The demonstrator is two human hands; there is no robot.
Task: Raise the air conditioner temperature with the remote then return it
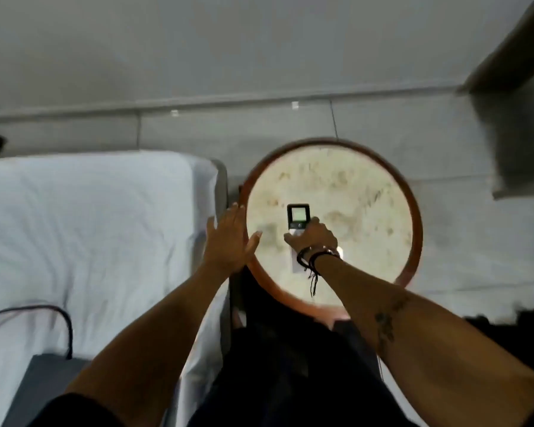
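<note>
A white remote [297,217] with a dark-framed screen lies lengthwise on a round side table [413,208] with a pale marbled top and a reddish wooden rim. My right hand [313,237] covers the remote's middle, fingers wrapped around its body; its lower end shows under my wrist. My left hand [230,238] rests flat at the table's left rim, fingers spread, holding nothing. No air conditioner is in view.
A bed with a white sheet [84,229] fills the left, tight against the table. A black cable [62,322] and a grey flat object [43,380] lie on it. A grey wall runs behind. A grey shelf [512,72] juts in at the upper right.
</note>
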